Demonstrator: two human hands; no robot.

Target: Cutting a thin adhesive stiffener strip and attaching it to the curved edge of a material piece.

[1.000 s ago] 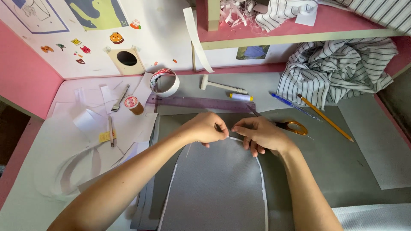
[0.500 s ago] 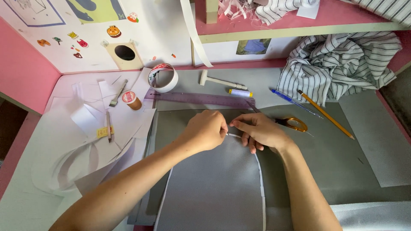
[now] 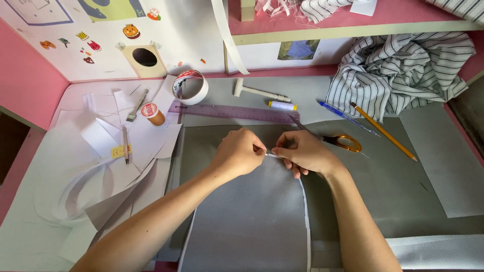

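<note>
Pink walls frame the grey mat (image 3: pixel 403 201). Both my left hand (image 3: pixel 241 151) and right hand (image 3: pixel 305 153) pinch the white strip (image 3: pixel 272 155) edging the grey fabric piece (image 3: pixel 247 221) below them; scissors (image 3: pixel 343 142) lie just beyond my right.

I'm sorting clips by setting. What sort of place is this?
Probably a home sewing or craft desk: a thread spool, scissors and a purple ruler lie about, and both hands pinch white edging on grey fabric.

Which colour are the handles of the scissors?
Orange, on the small scissors beside the right hand; head view.
</note>
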